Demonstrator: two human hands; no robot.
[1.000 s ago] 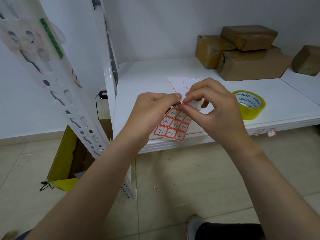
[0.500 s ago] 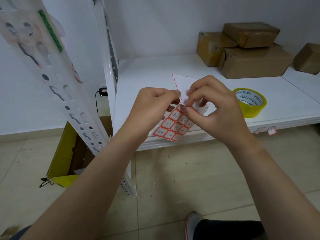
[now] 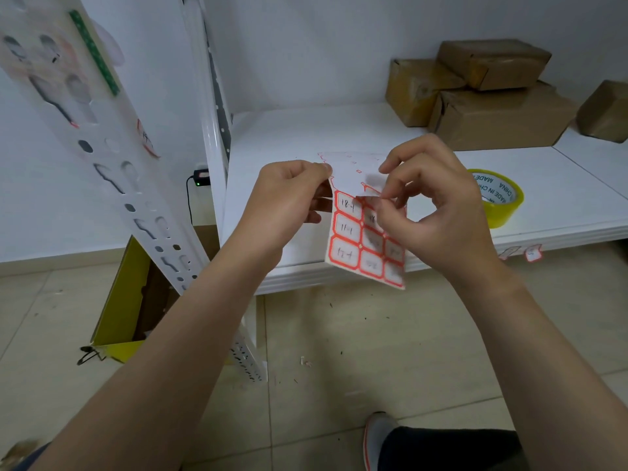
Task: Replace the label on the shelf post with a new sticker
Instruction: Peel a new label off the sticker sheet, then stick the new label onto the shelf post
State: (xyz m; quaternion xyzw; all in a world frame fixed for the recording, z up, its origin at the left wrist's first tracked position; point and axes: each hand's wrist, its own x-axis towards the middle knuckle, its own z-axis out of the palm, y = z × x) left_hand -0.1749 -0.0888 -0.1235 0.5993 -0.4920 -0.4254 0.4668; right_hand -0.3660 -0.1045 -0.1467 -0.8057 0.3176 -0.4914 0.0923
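Peeling in hand: left hand [image 3: 289, 195] pinches sticker sheet [image 3: 365, 246] at its top edge; right hand [image 3: 431, 212] fingertips grip one lifted sticker [image 3: 367, 199]. Next, judged: carry it to shelf post [image 3: 112, 164], left of both hands.

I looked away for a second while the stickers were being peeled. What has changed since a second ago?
The sticker sheet has swung down to hang more upright from the left hand. The right hand has lifted the corner of one sticker off the sheet with thumb and forefinger. Both hands keep their hold; the tape roll and boxes have not moved.
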